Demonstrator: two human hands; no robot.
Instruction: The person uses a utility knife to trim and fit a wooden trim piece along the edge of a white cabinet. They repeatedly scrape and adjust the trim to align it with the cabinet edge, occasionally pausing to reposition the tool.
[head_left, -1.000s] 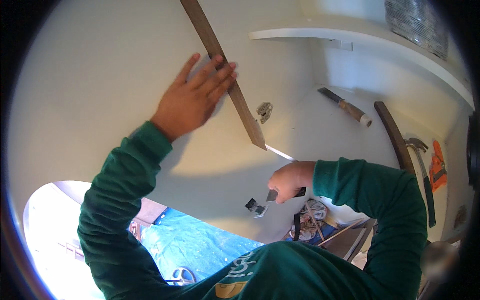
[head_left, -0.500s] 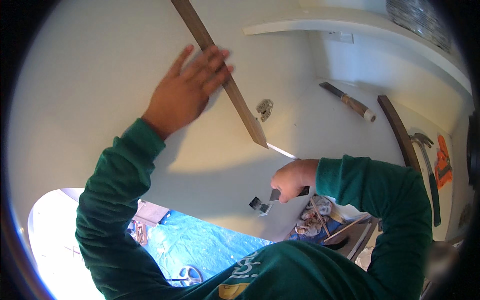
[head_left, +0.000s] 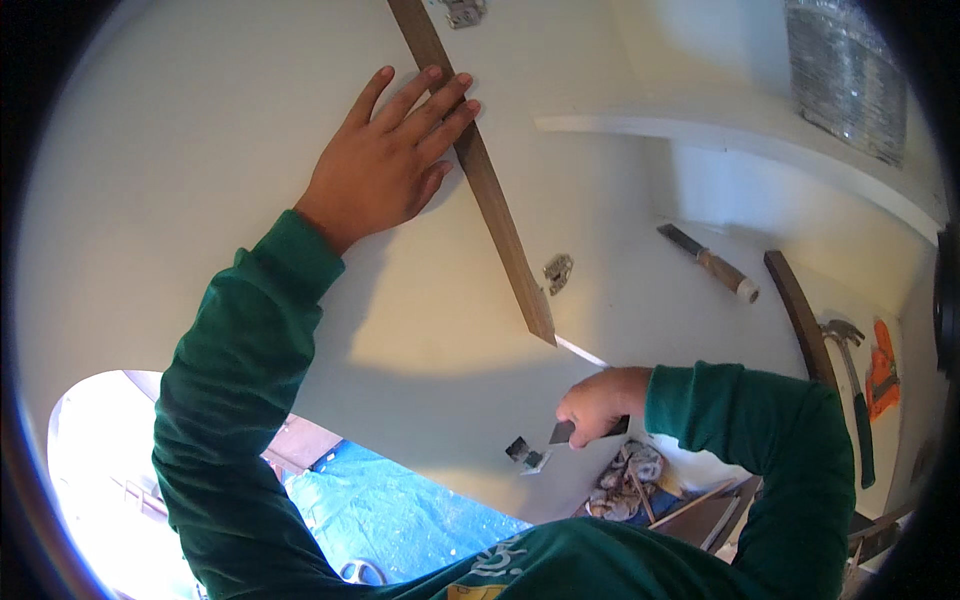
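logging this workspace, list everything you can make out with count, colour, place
Panel: 1, off-white, across the view
Wood strips: 2, brown, upper middle and right
Metal fittings: 3, silvery, top to lower centre
Chisel-like tool: 1, brown handle, right
Hammer: 1, dark handle, far right
Cutter-like tool: 1, orange, far right
Shelf: 1, white, upper right
Wrapped bundle: 1, grey, top right
Sheet: 1, blue, bottom
Ring-shaped handle: 1, pale, bottom edge
Cloth heap: 1, mixed, lower right
Flat piece: 1, grey-black, lower right
Left hand: 1, bare, over upper-middle strip
Right hand: 1, bare, gripping flat piece
Sleeves: 2, green, both arms
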